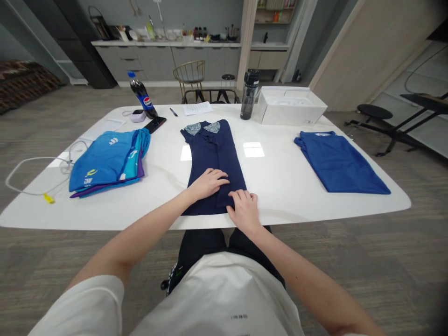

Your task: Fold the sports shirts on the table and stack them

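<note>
A navy blue shirt (206,156) lies on the white table in front of me, its sides folded inward into a long narrow shape. Two patterned grey-green patches show at its collar end, which points away from me. My left hand (209,183) rests on the lower middle of the shirt, fingers stretched out over the cloth. Close beside it, my right hand (244,207) touches the shirt's lower right corner with slightly bent, spread fingers. Some of the hem there is hidden under that hand.
Folded blue, teal and purple shirts (105,158) are stacked at left, beside a white cable (35,158). A folded blue shirt (341,163) lies at right. Toward the back stand a cola bottle (142,95), phone (155,124), paper (197,108), dark water bottle (249,95) and white box (290,107).
</note>
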### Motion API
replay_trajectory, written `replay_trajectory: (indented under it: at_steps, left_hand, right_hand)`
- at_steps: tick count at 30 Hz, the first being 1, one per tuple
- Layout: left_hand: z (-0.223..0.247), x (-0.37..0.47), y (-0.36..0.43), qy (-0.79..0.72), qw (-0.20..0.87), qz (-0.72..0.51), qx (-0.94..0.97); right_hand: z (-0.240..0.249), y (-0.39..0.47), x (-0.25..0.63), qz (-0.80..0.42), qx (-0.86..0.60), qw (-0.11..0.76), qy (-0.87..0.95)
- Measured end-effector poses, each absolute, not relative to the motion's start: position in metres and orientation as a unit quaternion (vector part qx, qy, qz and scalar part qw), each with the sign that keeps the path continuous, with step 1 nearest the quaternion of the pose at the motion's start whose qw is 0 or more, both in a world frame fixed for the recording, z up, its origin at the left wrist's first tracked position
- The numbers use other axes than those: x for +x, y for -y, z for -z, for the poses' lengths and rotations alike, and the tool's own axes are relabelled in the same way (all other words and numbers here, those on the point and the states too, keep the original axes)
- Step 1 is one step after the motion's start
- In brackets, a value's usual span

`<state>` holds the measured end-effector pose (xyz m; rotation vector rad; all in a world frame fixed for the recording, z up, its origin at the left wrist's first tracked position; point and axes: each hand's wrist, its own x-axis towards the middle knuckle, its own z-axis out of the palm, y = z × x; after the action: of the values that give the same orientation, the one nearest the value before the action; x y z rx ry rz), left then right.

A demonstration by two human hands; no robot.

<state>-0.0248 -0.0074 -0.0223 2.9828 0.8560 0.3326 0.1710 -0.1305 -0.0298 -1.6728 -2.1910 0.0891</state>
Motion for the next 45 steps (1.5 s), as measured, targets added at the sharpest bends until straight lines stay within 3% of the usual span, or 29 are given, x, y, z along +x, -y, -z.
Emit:
replay_trajectory:
  at_steps: [8, 15, 21, 28, 37, 45]
  left_hand:
    - [0.025, -0.019, 0.070, -0.297, 0.076, -0.194, 0.932]
    - [0.021, -0.013, 0.083, -0.318, 0.051, -0.247, 0.914]
    - [0.027, -0.006, 0.100, -0.281, 0.045, -0.179, 0.942]
    - [0.012, -0.010, 0.097, -0.315, 0.152, -0.143, 0.926]
    - [0.022, -0.030, -0.011, -0.480, 0.079, -0.173, 0.856]
    - [0.009, -0.037, -0.185, -0.663, 0.061, -0.164, 0.727]
  right_hand:
    - [0.027, 0.137, 0.171, 0.003, -0.641, 0.214, 0.737]
    - [0.028, 0.149, 0.217, 0.018, -0.673, 0.222, 0.705]
    - [0.030, 0.154, 0.250, -0.053, -0.611, 0.185, 0.768]
    - [0.010, 0.144, 0.267, -0.121, -0.544, 0.197, 0.806]
    - [0.006, 0.066, 0.263, -0.200, -0.530, 0.154, 0.809]
    - [0.012, -0.120, 0.241, -0.221, -0.581, 0.217, 0.752]
